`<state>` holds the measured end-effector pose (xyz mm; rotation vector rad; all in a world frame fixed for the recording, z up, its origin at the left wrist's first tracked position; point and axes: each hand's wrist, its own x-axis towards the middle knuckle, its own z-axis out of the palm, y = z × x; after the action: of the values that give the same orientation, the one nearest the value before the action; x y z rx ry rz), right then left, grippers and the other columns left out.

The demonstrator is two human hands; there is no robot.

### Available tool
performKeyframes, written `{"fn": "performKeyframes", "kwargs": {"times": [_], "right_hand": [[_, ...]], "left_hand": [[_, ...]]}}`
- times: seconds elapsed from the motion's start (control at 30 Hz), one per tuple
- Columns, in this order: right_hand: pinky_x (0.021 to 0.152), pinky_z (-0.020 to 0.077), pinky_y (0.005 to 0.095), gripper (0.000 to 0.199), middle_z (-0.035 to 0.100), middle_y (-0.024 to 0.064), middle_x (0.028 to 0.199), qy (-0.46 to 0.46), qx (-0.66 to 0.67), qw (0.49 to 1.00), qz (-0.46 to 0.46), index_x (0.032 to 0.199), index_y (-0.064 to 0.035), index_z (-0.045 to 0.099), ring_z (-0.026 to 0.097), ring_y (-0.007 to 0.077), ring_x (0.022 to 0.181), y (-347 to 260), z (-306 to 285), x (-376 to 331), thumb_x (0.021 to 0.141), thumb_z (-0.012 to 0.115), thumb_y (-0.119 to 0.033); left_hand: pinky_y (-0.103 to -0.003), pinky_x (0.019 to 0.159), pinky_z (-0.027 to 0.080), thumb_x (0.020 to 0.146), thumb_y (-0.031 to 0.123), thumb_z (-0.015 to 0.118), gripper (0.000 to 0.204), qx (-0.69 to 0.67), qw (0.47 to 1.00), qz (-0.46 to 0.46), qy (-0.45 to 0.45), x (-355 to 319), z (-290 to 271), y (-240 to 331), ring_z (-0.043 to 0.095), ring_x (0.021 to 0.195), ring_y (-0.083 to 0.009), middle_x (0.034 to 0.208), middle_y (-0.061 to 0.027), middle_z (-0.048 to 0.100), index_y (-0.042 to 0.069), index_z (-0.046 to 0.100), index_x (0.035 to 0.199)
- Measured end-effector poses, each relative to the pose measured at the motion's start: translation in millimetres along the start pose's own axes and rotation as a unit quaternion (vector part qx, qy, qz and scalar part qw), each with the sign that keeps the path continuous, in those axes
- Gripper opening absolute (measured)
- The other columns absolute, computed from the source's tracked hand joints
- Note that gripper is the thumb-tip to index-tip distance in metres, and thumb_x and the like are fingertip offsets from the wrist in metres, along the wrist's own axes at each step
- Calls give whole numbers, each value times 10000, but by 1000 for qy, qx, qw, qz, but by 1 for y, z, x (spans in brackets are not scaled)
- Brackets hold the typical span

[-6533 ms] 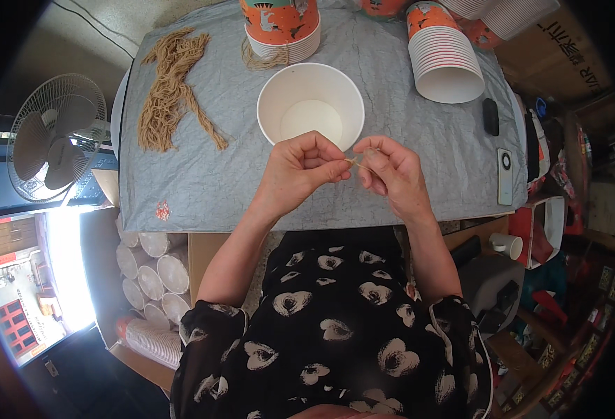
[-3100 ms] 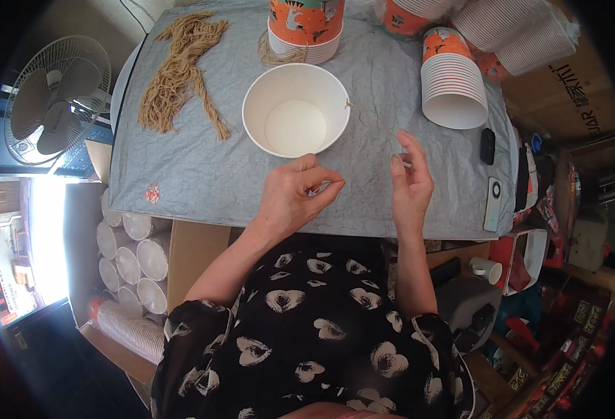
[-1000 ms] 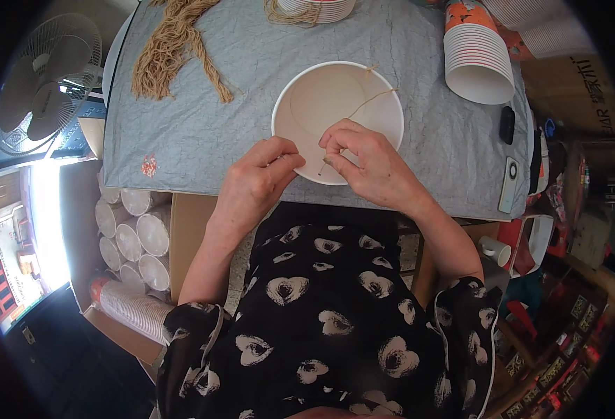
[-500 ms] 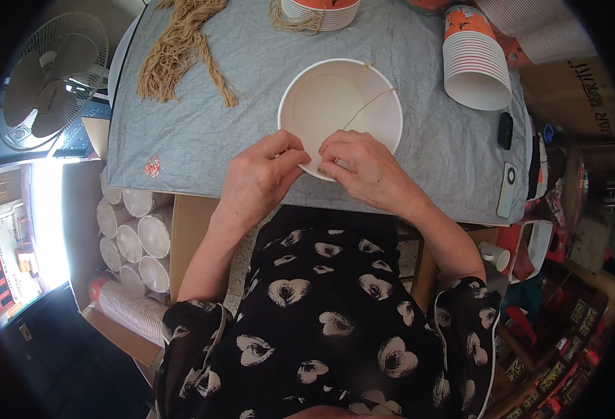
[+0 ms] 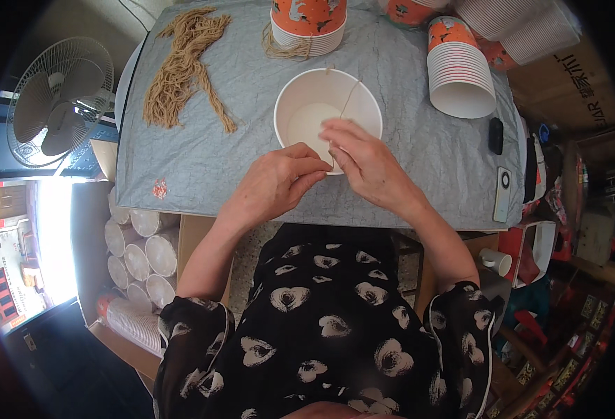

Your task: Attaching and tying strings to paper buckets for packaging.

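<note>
Head view: the left hand (image 5: 279,180) pinches the near rim of a white paper bucket (image 5: 297,105), mouth up on the grey-covered desk (image 5: 203,157). The blurred right hand (image 5: 379,166) curls beside a twine strand (image 5: 350,99) spanning the opening; whether it grips it, I cannot tell.

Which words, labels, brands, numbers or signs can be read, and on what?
Brown cardboard box: large dark lettering, turned sideways; not copied out here.
Fan, at its hub: marking too small to read.
Bright opening at left: marks too blurred.
White paper tub: no lettering shows.
</note>
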<state>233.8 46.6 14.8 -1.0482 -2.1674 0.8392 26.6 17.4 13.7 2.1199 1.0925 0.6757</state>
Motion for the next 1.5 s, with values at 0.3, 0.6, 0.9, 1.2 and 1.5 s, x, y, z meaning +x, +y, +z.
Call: {"fn": "performKeyframes", "kwargs": {"times": [0.3,0.6,0.9,1.2,1.5], "right_hand": [[692,498,218,164,723,49,897,106,244,932,246,1086,13,725,646,98,777,11,27,-69,975,646,-78],[683,526,248,224,729,61,865,188,521,784,280,1078,14,738,641,102,736,20,75,-66,954,718,-171],[682,509,238,66,688,17,852,118,335,910,212,973,13,693,629,74,743,14,41,-73,915,693,-20],[641,514,288,68,633,87,843,101,110,986,71,930,8,633,644,173,692,4,-5,-53,888,687,0],[610,487,334,97,606,96,806,52,87,991,88,914,-2,583,620,207,665,3,2,-50,907,677,-28]], "left_hand": [[-342,674,532,941,85,678,151,-34,998,-38,26,3,6,3,687,765,-238,959,-98,707,53,754,1068],[-328,655,522,941,80,680,168,-43,997,-50,30,5,13,6,678,747,-223,951,-103,709,40,749,1089],[-296,635,547,927,120,722,183,40,996,-77,-11,12,16,15,703,717,-202,877,-103,735,-1,743,1063],[-218,609,546,927,106,746,123,-256,941,-223,7,13,23,-3,681,673,-86,852,-33,732,1,737,991],[-161,482,390,1032,199,609,176,-514,836,-191,-30,11,-8,15,584,619,-43,1038,-37,714,27,644,1022]]}}
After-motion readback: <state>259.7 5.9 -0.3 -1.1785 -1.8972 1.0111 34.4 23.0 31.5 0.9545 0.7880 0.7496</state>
